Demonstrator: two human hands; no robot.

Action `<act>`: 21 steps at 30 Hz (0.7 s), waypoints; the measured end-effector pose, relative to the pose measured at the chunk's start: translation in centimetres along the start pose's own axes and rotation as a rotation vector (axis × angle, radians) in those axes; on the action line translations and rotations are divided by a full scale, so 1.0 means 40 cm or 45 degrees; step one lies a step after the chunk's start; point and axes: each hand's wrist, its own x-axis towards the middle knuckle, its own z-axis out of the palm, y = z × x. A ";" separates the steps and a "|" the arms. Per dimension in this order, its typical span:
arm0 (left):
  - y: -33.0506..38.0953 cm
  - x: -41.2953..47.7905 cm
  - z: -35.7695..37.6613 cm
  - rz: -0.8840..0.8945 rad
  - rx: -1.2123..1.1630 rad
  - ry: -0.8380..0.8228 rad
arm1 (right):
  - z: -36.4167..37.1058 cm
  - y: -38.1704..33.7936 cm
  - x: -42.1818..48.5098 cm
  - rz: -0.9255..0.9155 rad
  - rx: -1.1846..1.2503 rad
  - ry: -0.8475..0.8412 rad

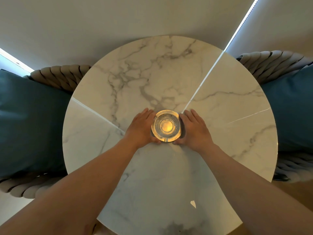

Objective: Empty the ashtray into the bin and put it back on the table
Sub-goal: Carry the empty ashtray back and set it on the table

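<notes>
Two bare forearms are reaching away from us over the near edge of the round white marble worktop (220, 82), whose surface is carrying grey veins and bright streaks of reflected light. We are seeing a small pale fragment (193, 204) lying on the near part of the worktop, well apart from the hands; what it is we cannot tell.

At the middle of the worktop the round clear glass ashtray (166, 126) is sitting upright, its bowl glowing amber. We are seeing a notch in its near rim; whether anything is lying in the bowl we cannot tell.

Our left hand (142, 128) is cupping the ashtray's left side, fingers extended and laid close together, thumb curling round the near rim. Our right hand (193, 128) is mirroring it on the right side, fingers likewise together and thumb meeting the near rim. Both hands are touching the glass, so the ashtray is being held between them. Whether its base is resting on the marble or just clear of it we cannot tell.

Flanking the worktop, a teal cushion (30, 122) is lying in a grey rope-woven chair (62, 75) on the left, and a second teal cushion (291, 106) in a matching woven chair (271, 61) on the right.
</notes>
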 end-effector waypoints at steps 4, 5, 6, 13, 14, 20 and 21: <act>-0.005 0.003 0.007 -0.003 0.045 0.016 | 0.002 -0.001 0.000 0.008 0.008 0.015; -0.006 0.003 0.007 -0.013 0.052 0.004 | 0.002 -0.001 0.001 0.010 0.008 0.013; -0.007 0.005 0.007 -0.020 0.060 -0.007 | 0.002 -0.002 0.002 0.010 0.003 0.008; -0.005 -0.006 0.003 -0.047 0.094 -0.033 | 0.003 -0.004 -0.005 0.012 -0.039 -0.016; -0.005 -0.009 0.003 -0.049 0.094 -0.034 | 0.004 -0.003 -0.008 0.017 -0.040 -0.021; -0.011 -0.045 0.000 -0.058 0.098 -0.044 | 0.002 -0.005 -0.031 0.032 -0.066 -0.053; -0.014 -0.054 -0.002 -0.059 0.094 -0.040 | 0.000 -0.005 -0.038 0.038 -0.068 -0.055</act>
